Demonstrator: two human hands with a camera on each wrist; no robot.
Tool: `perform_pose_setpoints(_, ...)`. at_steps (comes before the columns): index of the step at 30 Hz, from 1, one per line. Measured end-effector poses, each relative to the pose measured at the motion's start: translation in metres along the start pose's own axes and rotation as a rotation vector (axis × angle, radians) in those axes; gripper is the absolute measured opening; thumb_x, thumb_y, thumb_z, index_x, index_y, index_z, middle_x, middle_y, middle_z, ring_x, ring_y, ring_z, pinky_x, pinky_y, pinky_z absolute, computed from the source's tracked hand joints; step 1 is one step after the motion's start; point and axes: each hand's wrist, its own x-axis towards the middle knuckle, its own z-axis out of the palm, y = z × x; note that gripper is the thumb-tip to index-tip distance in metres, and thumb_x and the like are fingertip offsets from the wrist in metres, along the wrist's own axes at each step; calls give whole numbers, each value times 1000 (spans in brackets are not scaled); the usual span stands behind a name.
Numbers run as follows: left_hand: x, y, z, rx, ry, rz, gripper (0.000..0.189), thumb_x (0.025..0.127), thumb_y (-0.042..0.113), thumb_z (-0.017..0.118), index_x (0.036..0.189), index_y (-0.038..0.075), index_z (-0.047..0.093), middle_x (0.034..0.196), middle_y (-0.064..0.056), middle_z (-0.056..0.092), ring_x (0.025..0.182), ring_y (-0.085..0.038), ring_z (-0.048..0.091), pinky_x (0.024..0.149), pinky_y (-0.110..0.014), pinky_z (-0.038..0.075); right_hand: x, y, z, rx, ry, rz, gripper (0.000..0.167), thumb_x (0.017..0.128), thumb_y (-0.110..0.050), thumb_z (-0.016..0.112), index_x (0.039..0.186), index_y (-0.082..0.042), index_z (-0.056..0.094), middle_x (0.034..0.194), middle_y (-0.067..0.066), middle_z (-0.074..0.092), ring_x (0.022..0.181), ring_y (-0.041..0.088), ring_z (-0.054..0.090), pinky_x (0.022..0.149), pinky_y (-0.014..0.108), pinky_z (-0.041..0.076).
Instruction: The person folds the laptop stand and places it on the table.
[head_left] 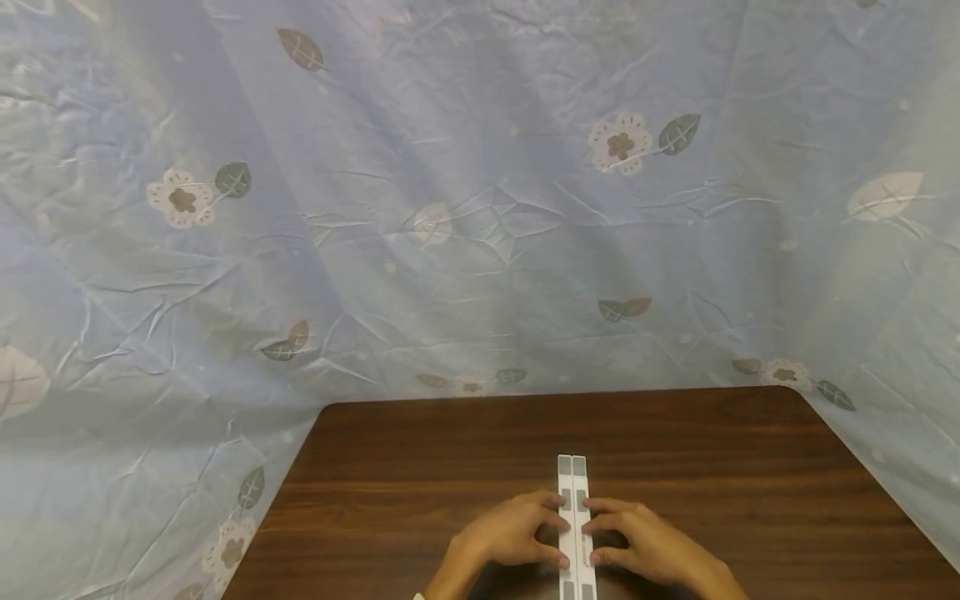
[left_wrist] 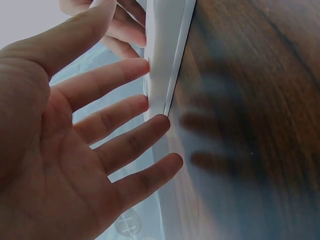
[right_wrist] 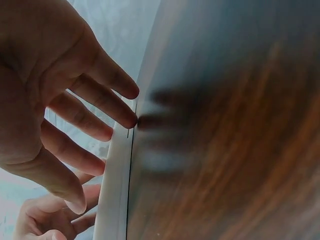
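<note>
A long white two-part bar [head_left: 567,533] with grey pads lies lengthwise on the dark wooden table, a thin seam running down its middle. My left hand [head_left: 517,529] is at its left side, fingertips and thumb touching the edge. On the opposite side, my right hand [head_left: 641,537] touches it with spread fingertips and thumb. In the left wrist view, the left hand's fingers [left_wrist: 132,142] are nearly straight against the white side wall [left_wrist: 167,50]. The right wrist view has the right hand's fingers [right_wrist: 102,102] extended and lightly bent beside the bar [right_wrist: 112,185].
The wooden table [head_left: 420,458] has rounded far corners. A pale blue curtain-like sheet [head_left: 450,275] with flowers and leaves surrounds its back and sides. The bar's near end runs out of the head view at the bottom.
</note>
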Motion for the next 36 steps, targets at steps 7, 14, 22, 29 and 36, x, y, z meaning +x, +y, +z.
perform_pose_setpoints(7, -3, 1, 2, -33, -22, -13, 48, 92, 48, 83, 133, 24, 77, 161, 0, 56, 144, -25, 59, 115, -45, 56, -3, -3, 0, 25, -37, 17, 50, 100, -48, 72, 134, -11, 74, 161, 20, 55, 136, 50, 61, 105, 60, 57)
perform_pose_setpoints(14, -4, 2, 1, -20, -7, -14, 47, 94, 49, 80, 134, 23, 76, 162, -1, 56, 146, -25, 58, 115, -43, 56, -2, -6, -1, 34, -35, 28, 50, 102, -48, 70, 136, -12, 73, 161, 20, 54, 137, 50, 61, 105, 59, 58)
perform_pose_setpoints(22, -3, 3, -1, -24, -7, -25, 47, 95, 51, 79, 134, 25, 76, 162, 1, 55, 145, -25, 58, 114, -43, 56, -2, -1, -1, 23, -18, -21, 48, 104, -48, 68, 136, -13, 73, 158, 25, 56, 134, 52, 62, 101, 61, 59)
perform_pose_setpoints(29, -4, 3, 0, -21, -14, -24, 46, 95, 50, 79, 134, 26, 76, 163, 2, 55, 146, -26, 58, 115, -44, 56, -3, -3, 0, 58, -30, 33, 50, 103, -50, 68, 137, -14, 73, 160, 22, 54, 137, 52, 59, 105, 64, 55)
perform_pose_setpoints(36, -4, 4, -1, -31, -12, -43, 46, 95, 50, 79, 134, 25, 76, 163, 3, 54, 147, -25, 57, 114, -44, 56, -5, -9, -4, 26, -31, 61, 51, 102, -50, 70, 136, -13, 73, 161, 22, 54, 139, 52, 59, 106, 65, 55)
